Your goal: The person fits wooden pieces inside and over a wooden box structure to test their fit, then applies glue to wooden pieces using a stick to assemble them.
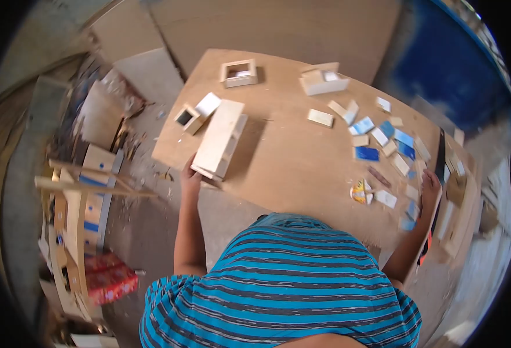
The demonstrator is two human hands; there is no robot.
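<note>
My left hand [191,172] is at the near end of a long pale wooden box [220,136] with an open side, its fingers against the lower corner. The box lies slanted on the left part of the wooden table [284,156]. Out to the right, my right hand [431,184] is at the table's right side beside several small wood offcuts [412,192]. Its fingers are small and blurred, so whether they hold a piece is unclear. Near it lie blue-painted blocks [366,153] and a yellow-and-white crumpled wrapper [360,192].
A small wooden frame [238,73] and a white-sided box [325,84] stand at the table's far side. Left of the long box sits a small open box [189,118]. Wooden boards [87,191] and a red patterned package [110,279] are on the left.
</note>
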